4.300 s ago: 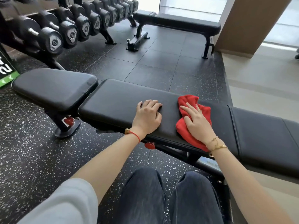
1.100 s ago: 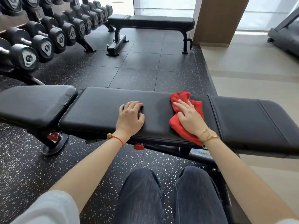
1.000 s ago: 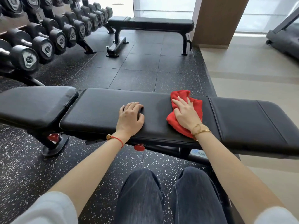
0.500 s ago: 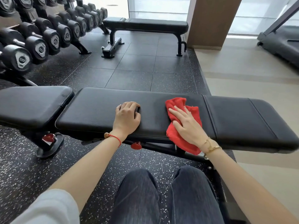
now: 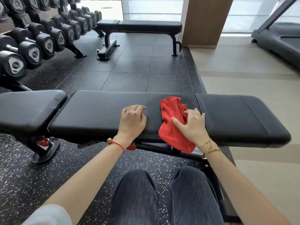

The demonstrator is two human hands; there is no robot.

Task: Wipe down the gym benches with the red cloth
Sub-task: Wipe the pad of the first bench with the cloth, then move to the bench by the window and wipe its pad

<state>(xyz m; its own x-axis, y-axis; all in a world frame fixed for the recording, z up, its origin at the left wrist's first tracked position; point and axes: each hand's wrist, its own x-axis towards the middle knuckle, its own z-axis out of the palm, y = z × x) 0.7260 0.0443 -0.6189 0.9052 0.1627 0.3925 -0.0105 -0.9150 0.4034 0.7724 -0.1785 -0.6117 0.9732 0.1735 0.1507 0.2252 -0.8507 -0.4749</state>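
A long black padded bench (image 5: 97, 114) runs across the view in front of my knees. The red cloth (image 5: 170, 114) lies on its back pad near the stitched seam, with its lower end hanging over the near edge. My right hand (image 5: 192, 125) presses flat on the cloth's right side, fingers spread. My left hand (image 5: 133, 120) rests palm down on the pad just left of the cloth, fingers loosely curled, holding nothing. A second black bench (image 5: 141, 25) stands farther off near the window.
A rack of black dumbbells (image 5: 40, 39) lines the left side. A brown pillar (image 5: 206, 21) rises behind the far bench, and a treadmill (image 5: 279, 39) sits at the upper right. Dark rubber floor tiles (image 5: 129, 70) lie between the two benches.
My right hand has slid the cloth rightward toward the seam, uncovering more of its upper part. My left hand has stayed in place. The view has tilted up slightly.
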